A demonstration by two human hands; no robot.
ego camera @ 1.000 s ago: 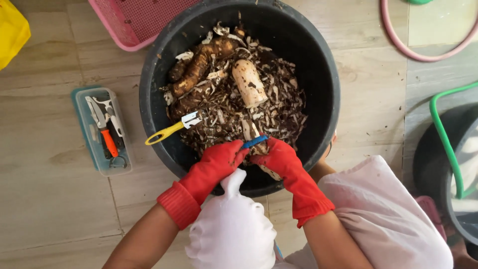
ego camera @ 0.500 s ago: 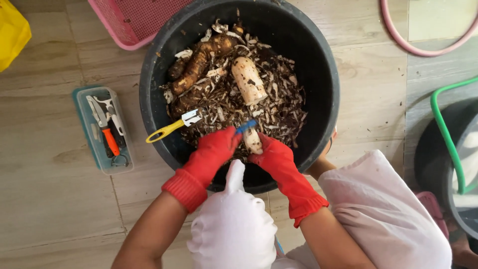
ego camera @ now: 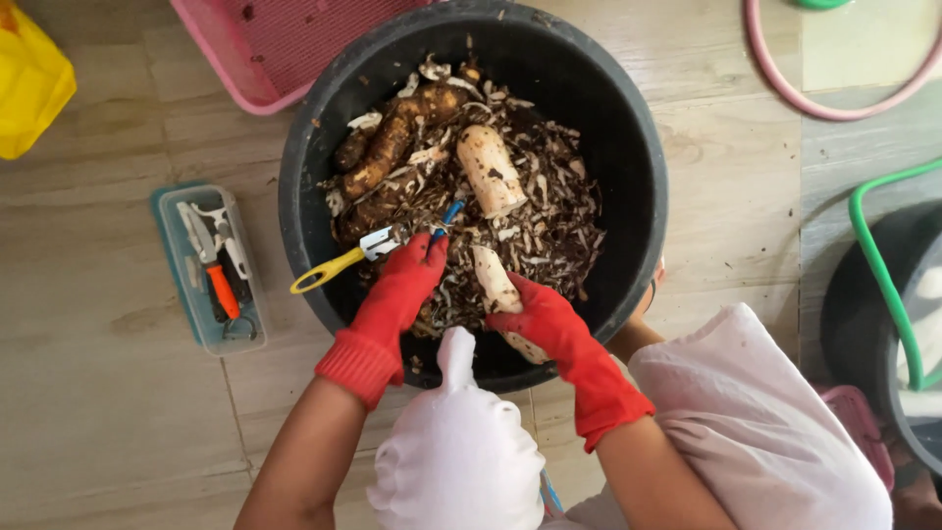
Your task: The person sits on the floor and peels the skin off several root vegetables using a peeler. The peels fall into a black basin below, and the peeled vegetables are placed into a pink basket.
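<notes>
Over the near edge of the round black plastic tub (ego camera: 628, 128), the right hand (ego camera: 535, 319) in a red rubber glove is gripping a pale, half-peeled root (ego camera: 496, 285) — fingers wrapped tight around it. The left hand (ego camera: 407, 280), also red-gloved, is closing around a blue-handled peeler (ego camera: 444, 221) just beside the root, above brown peelings (ego camera: 549, 231).

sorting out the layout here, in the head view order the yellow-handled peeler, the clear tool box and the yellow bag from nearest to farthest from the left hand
From the left hand:
1. Yellow-handled peeler: just to its left, resting over the rim of the black tub.
2. Clear tool box: farther left, on the floor outside the tub.
3. Yellow bag: far upper left corner.
</notes>
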